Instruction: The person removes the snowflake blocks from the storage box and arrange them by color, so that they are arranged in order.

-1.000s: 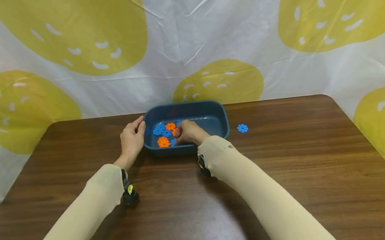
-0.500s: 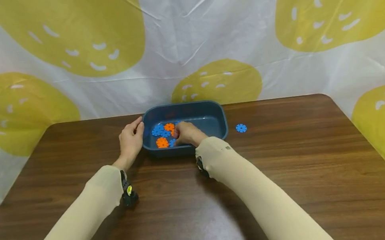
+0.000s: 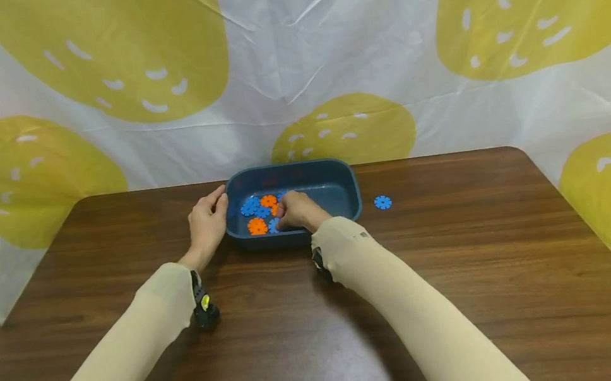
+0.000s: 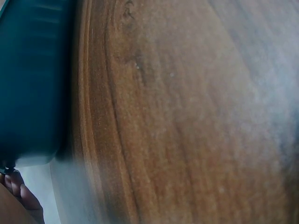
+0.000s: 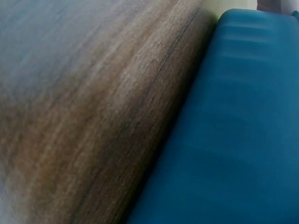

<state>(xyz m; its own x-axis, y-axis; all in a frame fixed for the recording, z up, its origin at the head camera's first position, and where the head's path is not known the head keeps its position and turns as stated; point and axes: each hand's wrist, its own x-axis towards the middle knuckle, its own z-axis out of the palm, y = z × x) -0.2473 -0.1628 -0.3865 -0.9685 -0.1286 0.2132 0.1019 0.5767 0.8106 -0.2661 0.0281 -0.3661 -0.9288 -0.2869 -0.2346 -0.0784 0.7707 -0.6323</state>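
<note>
A dark blue rectangular plastic basin [image 3: 335, 196] stands near the table's back edge. Inside, mostly at its left end, lie flat notched building discs, among them an orange disc [image 3: 257, 226] and a blue disc [image 3: 250, 207]. My left hand [image 3: 208, 224] holds the basin's left rim; its fingers [image 4: 29, 198] show at the rim in the left wrist view. Reaching over the front wall, my right hand [image 3: 299, 210] has curled fingers down among the discs, beside an orange and a blue one. I cannot tell whether these fingers pinch a disc.
A single blue disc [image 3: 382, 202] lies on the brown wooden table [image 3: 463, 260], right of the basin. Right behind the table hangs a white curtain [image 3: 281, 85] with yellow fruit prints. The basin's outer wall [image 5: 243, 130] fills much of the right wrist view.
The head view has shifted very slightly. Both hands stay in place, the left at the rim and the right among the discs.
</note>
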